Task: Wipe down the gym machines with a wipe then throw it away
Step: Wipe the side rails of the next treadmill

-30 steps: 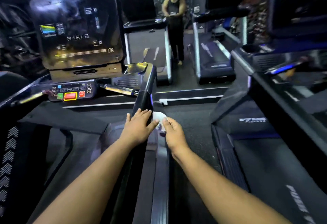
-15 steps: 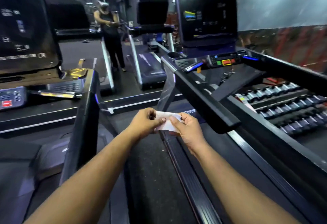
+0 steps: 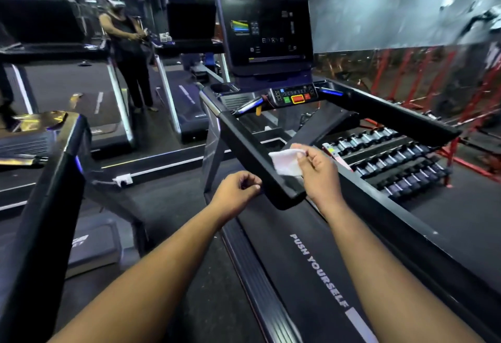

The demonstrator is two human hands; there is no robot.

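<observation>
A white wipe (image 3: 286,162) is pinched in my right hand (image 3: 320,173) and lies against the inner side of a black treadmill's left handrail (image 3: 252,147), near its rear end. My left hand (image 3: 235,192) hovers just left of that rail end with its fingers loosely curled, holding nothing. The treadmill's console screen (image 3: 265,30) and button panel (image 3: 295,95) stand ahead. Its belt (image 3: 311,261) reads "PUSH YOURSELF" below my arms.
Another treadmill's handrail (image 3: 51,207) runs along the left. A mirror ahead reflects a person (image 3: 127,52) and more treadmills. A dumbbell rack (image 3: 393,161) sits to the right behind the right handrail (image 3: 390,112), with red frames (image 3: 461,93) beyond it.
The view has swung right from the left treadmill to this one. My left hand let go of the wipe. My right hand carried it up to the left handrail.
</observation>
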